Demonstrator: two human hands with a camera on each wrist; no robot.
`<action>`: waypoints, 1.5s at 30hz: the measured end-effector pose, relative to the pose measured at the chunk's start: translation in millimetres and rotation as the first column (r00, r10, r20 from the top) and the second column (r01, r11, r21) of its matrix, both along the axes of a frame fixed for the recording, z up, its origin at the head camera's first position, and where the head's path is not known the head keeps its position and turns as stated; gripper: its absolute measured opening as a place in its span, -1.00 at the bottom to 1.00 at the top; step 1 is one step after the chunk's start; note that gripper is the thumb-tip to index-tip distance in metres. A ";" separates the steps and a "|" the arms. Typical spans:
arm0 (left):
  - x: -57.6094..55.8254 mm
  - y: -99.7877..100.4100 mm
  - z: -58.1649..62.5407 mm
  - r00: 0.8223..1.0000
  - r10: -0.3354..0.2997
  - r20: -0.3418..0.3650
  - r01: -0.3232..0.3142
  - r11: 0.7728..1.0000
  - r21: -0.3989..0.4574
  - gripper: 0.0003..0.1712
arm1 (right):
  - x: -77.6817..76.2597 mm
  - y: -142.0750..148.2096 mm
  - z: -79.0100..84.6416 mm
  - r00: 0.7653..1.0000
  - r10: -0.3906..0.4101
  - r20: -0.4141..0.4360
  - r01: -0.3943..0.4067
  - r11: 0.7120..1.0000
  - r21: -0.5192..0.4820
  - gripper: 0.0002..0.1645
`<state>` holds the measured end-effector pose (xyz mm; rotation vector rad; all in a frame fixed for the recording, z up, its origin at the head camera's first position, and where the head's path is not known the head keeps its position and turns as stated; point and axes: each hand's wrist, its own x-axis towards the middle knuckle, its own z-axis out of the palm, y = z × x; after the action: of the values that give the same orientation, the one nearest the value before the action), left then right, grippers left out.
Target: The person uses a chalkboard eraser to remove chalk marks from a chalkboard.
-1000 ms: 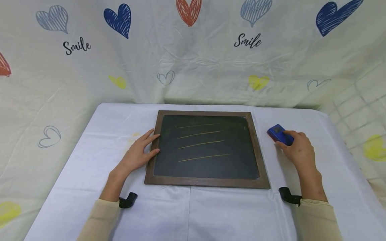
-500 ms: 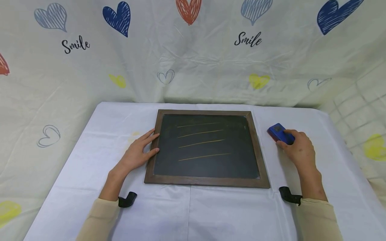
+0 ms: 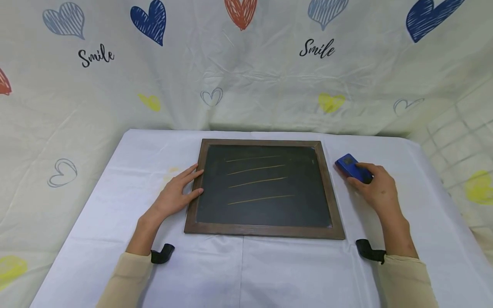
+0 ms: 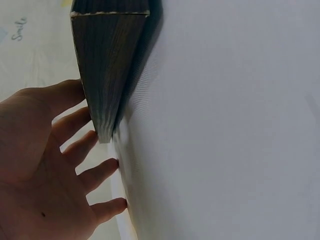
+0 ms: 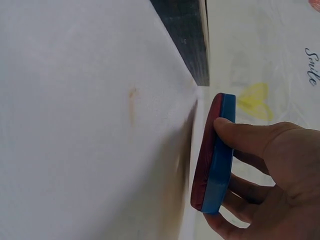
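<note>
A small chalkboard (image 3: 265, 214) in a brown wooden frame lies flat on the table, with several thin yellow chalk lines across its dark face. My left hand (image 3: 175, 194) rests on the frame's left side, fingers spread and fairly straight. In the left wrist view the board's edge (image 4: 107, 65) stands beside the thumb and fingers of that hand (image 4: 55, 150). To the right of the board, my right hand (image 3: 379, 186) grips a blue chalkboard eraser (image 3: 352, 167). Its dark red felt side (image 5: 205, 155) faces the tabletop, and the right thumb presses along its edge.
White cloth (image 3: 215, 265) covers the table. Behind it hangs a pale curtain (image 3: 262, 94) printed with hearts and the word Smile. Black wrist mounts (image 3: 369, 250) sit at both cuffs.
Over the last half second my right hand has moved slightly left with the eraser, closer to the chalkboard. The left hand stays in place on the frame.
</note>
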<state>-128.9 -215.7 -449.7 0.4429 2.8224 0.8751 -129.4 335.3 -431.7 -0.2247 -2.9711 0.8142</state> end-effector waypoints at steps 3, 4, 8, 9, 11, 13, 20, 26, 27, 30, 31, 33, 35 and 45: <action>-0.3 -0.1 -0.8 1.000 -0.001 0.001 0.001 1.000 0.005 -0.24 | 0.5 -4.3 0.9 1.000 0.020 -0.005 -0.020 1.000 -0.016 -0.30; -0.3 -0.1 -1.0 1.000 -0.002 -0.001 0.002 1.000 0.004 -0.24 | 0.8 -5.8 1.1 0.999 0.030 -0.013 -0.030 0.999 -0.020 -0.31; 0.0 -0.1 -1.5 1.000 -0.004 -0.002 0.004 1.000 0.000 -0.24 | 3.1 -12.6 2.7 0.997 0.070 -0.042 -0.072 0.997 -0.027 -0.34; -0.1 -0.1 -1.6 1.000 -0.004 -0.001 0.004 1.000 -0.002 -0.24 | 3.7 -14.5 3.3 0.995 0.082 -0.051 -0.084 0.996 -0.029 -0.35; -0.3 0.0 -1.6 1.000 -0.004 0.005 0.004 1.000 -0.003 -0.24 | 5.1 -17.8 4.1 0.993 0.103 -0.062 -0.105 0.994 -0.036 -0.36; -0.8 -0.1 -1.7 1.000 -0.003 0.010 0.003 1.000 -0.008 -0.24 | 6.2 -21.0 5.3 0.989 0.125 -0.077 -0.129 0.991 -0.043 -0.36; -0.3 -1.0 -0.1 1.000 0.001 0.010 0.000 1.000 -0.012 -0.24 | 8.7 -32.8 8.8 0.974 0.199 -0.107 -0.206 0.977 -0.057 -0.37; 0.2 -0.8 0.4 1.000 -0.003 0.011 0.003 1.000 -0.013 -0.25 | 9.7 -42.4 11.9 0.958 0.267 -0.107 -0.274 0.960 -0.052 -0.37; 0.2 -0.7 0.6 1.000 -0.004 0.011 0.004 1.000 -0.012 -0.25 | 9.8 -43.9 12.1 0.954 0.279 -0.106 -0.285 0.957 -0.049 -0.37; 0.5 -0.6 0.7 1.000 -0.006 0.010 0.006 1.000 -0.006 -0.25 | 9.9 -48.3 12.1 0.945 0.310 -0.104 -0.316 0.948 -0.046 -0.37; 0.5 -0.6 0.7 1.000 -0.006 0.009 0.006 1.000 -0.005 -0.25 | 10.0 -49.8 12.0 0.942 0.319 -0.103 -0.324 0.945 -0.044 -0.38; 0.2 -0.8 0.2 1.000 -0.006 0.006 0.006 1.000 -0.004 -0.25 | 10.1 -53.0 11.9 0.937 0.335 -0.102 -0.341 0.939 -0.042 -0.39; 0.0 -0.7 -0.2 1.000 -0.004 0.005 0.004 1.000 -0.005 -0.25 | 10.3 -56.3 11.8 0.931 0.352 -0.096 -0.357 0.933 -0.044 -0.41; -1.1 -0.7 -0.3 0.999 0.006 0.034 -0.006 1.000 -0.001 -0.23 | 13.6 -71.3 12.2 0.895 0.441 -0.066 -0.444 0.894 -0.059 -0.41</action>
<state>-130.1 -216.4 -450.0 0.4163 2.7948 0.8735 -115.8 264.0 -419.5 0.4871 -2.9817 0.9464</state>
